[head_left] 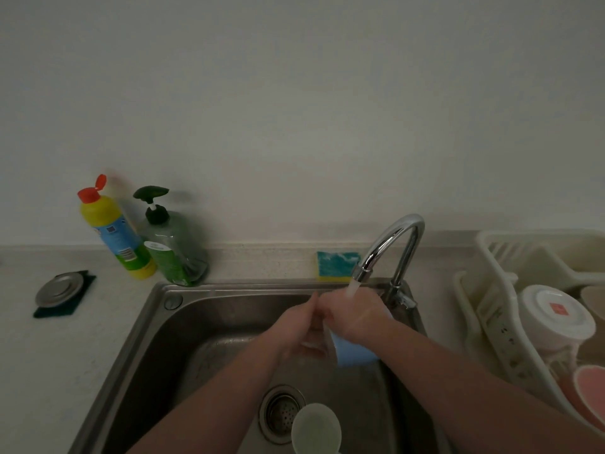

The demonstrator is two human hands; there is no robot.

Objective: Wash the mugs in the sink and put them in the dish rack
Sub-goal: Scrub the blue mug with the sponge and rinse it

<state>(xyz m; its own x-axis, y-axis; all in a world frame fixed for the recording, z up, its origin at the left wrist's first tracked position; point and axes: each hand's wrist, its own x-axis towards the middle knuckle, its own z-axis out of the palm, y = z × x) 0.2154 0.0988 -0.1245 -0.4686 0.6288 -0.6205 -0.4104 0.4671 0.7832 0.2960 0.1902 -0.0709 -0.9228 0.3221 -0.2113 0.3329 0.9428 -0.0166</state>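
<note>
Dim, flat lighting; wide-angle bending at edges; hands motion-blurred; glare on faucet.

A home kitchen: steel sink, tap, soap bottles, dish rack.

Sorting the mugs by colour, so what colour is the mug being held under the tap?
Light blue mug, seen in the head view.

faucet above, pale mug below
</note>
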